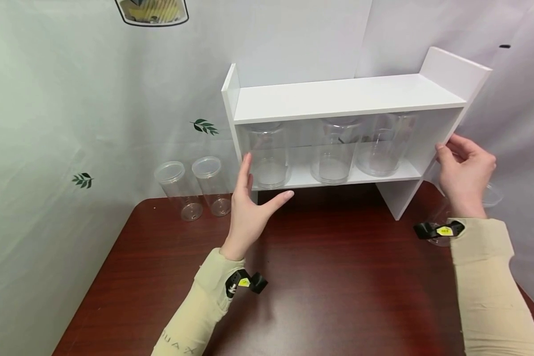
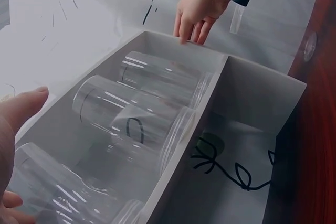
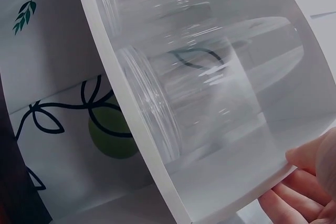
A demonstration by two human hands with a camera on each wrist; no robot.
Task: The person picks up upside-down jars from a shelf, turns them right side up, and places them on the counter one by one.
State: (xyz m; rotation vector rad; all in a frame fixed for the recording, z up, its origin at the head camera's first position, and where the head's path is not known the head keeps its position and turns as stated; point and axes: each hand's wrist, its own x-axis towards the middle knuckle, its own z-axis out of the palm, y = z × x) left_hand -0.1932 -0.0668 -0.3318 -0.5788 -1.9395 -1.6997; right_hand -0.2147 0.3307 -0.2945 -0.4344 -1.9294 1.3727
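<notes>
So I've got a white two-tier shelf (image 1: 338, 99) standing at the back of a dark red-brown bench (image 1: 338, 287), and my right hand (image 1: 467, 170) is pinching the front edge of its right side panel, thumb on one face and fingers round the other. My left hand (image 1: 251, 212) is spread wide, thumb well away from the fingers, holding nothing, up by the left end of the shelf; can't really tell whether the fingertips touch the panel or just sit in front of it. Three clear plastic jars are lined up upright on the lower board: the left jar (image 1: 269, 158) right by my left hand, then a gap, then the middle jar (image 1: 333, 158) and the right jar (image 1: 380, 148) bunched closer together. Two slimmer clear canisters with lids (image 1: 180, 190) (image 1: 212, 185) stand side by side on the bench left of the shelf, and another lidded clear canister (image 1: 439, 212) is over on the right, partly hidden behind my right wrist. Behind it all hangs a pale wall sheet (image 1: 115, 89) with little green leaf sprigs (image 1: 204, 127) on it. I'm in cream sleeves (image 1: 494, 291), black strap (image 1: 258, 283) on each wrist.
</notes>
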